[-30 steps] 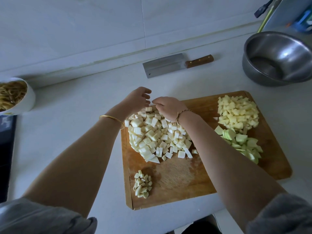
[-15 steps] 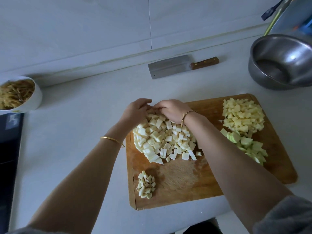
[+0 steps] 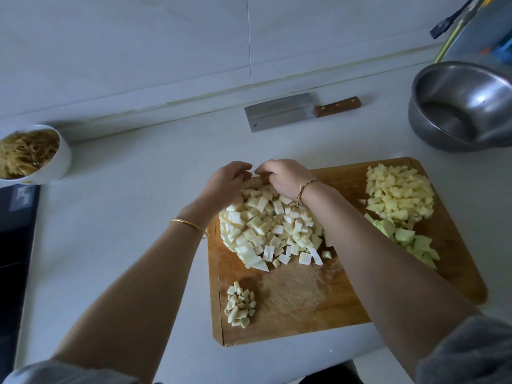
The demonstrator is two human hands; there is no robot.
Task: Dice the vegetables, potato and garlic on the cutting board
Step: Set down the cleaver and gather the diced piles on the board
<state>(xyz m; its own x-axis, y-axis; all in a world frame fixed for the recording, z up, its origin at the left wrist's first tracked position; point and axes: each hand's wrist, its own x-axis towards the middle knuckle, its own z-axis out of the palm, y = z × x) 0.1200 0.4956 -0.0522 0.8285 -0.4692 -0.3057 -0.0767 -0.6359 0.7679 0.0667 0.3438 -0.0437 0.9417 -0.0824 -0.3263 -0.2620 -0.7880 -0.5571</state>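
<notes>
A wooden cutting board [image 3: 304, 306] lies on the white counter. A big heap of white diced cubes [image 3: 266, 231] sits on its left half. My left hand [image 3: 225, 180] and my right hand [image 3: 282, 176] cup the far side of that heap, fingers curved against the cubes and fingertips nearly meeting. Small chopped garlic pieces [image 3: 240, 304] lie near the board's front left. Yellowish diced potato [image 3: 399, 195] is piled at the board's far right, with pale green chunks [image 3: 412, 242] just in front of it.
A cleaver with a wooden handle [image 3: 299, 110] lies flat behind the board near the wall. A steel bowl [image 3: 465, 106] stands at the back right. A white bowl of noodles [image 3: 30, 155] sits at the left, above a dark hob edge [image 3: 13, 245].
Both hands have closed in on the far side of the white heap and pulled it together toward me. The cubes lie more tightly heaped.
</notes>
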